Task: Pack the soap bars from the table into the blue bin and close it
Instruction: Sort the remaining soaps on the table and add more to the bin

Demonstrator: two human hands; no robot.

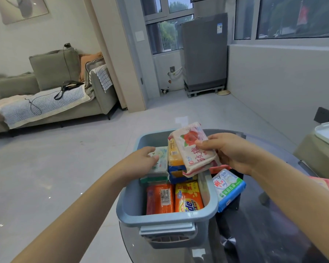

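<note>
blue bin (167, 217), orange soap (160, 199) (barcoded), rose-printed pink soap (193, 149)

"ide" on yellow-orange soap bar (188, 198)

Soap bars (174, 198) lie in the bin (165, 218); another bar (229, 188) lies right of it.

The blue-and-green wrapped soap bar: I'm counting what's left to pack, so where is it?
Head view: the blue-and-green soap bar lies outside the blue bin, against its right wall, below the right hand.
</note>
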